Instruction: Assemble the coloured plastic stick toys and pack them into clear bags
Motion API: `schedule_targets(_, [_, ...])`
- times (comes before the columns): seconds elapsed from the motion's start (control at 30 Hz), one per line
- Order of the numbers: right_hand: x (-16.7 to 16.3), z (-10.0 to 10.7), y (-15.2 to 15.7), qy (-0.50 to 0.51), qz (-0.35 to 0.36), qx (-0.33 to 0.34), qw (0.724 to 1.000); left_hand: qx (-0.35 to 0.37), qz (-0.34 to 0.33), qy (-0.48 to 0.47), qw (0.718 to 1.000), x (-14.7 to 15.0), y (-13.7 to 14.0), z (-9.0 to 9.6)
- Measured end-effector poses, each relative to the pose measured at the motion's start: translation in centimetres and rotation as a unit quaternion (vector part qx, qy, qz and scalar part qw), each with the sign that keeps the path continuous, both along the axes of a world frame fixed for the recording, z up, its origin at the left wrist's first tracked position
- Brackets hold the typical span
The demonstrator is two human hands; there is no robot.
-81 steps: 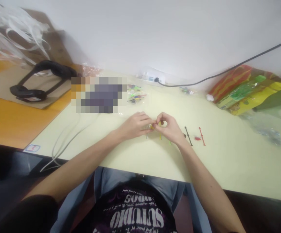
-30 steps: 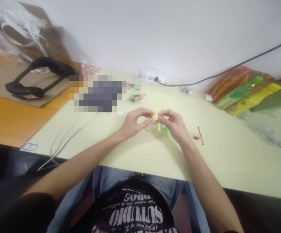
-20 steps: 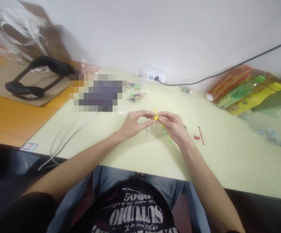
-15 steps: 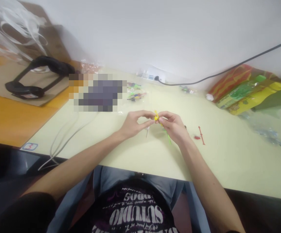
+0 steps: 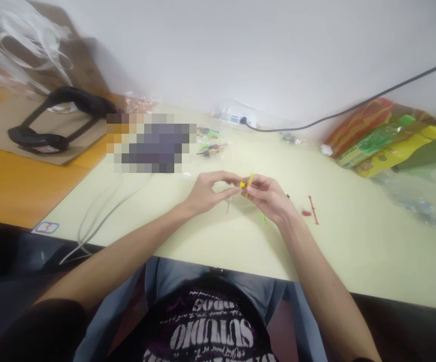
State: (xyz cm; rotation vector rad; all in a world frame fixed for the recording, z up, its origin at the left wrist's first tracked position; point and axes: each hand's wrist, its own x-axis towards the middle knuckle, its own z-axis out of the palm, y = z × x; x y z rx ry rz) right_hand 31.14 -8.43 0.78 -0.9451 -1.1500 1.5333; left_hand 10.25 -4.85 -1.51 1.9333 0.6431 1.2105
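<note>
Close together above the table, my left hand (image 5: 206,193) and my right hand (image 5: 273,198) meet fingertip to fingertip. Left thumb and index finger pinch a small yellow plastic piece (image 5: 242,185). A thin yellow plastic strip (image 5: 250,180) stands tilted in my right fingers, right beside the small piece; whether the two are joined I cannot tell. Under the hands lie a thin screwdriver-like rod with a pale end (image 5: 228,205) and a green plastic piece (image 5: 263,218), partly hidden by my right hand. A red arrow-ended strip (image 5: 313,209) and a red oval piece (image 5: 306,213) lie farther right.
Bagged colourful plastic parts (image 5: 212,147) lie beyond my hands, by a pixelated dark object (image 5: 157,146). A power strip (image 5: 235,118) sits at the wall. Snack bags (image 5: 386,153) and clear plastic packaging (image 5: 423,208) are at right, a black frame (image 5: 58,118) and cables (image 5: 101,221) at left.
The yellow strip has turned in my right fingers and now stands to the right of the small yellow piece. My right hand has rotated slightly; my left hand has barely moved.
</note>
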Motion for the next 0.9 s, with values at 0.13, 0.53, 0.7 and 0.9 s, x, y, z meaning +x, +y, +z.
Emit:
schedule_targets(0.13, [0.01,-0.34,-0.05,0.022,-0.017,-0.01,1.0,-0.011,-0.005,-0.006,1.0,-0.08,-0.02,0.04])
schedule_targets(0.53, [0.01,-0.44,-0.11,0.009,-0.009,-0.007,1.0,-0.044,-0.028,-0.025,0.998,-0.01,0.02,-0.06])
schedule_targets(0.7, [-0.13,-0.5,-0.11,0.006,-0.005,-0.005,1.0,-0.069,-0.046,-0.031,0.996,-0.06,0.21,-0.28])
schedule_targets(0.9, [-0.06,-0.41,-0.25,0.016,0.004,-0.02,1.0,-0.126,-0.073,-0.042,0.988,-0.1,0.31,-0.22])
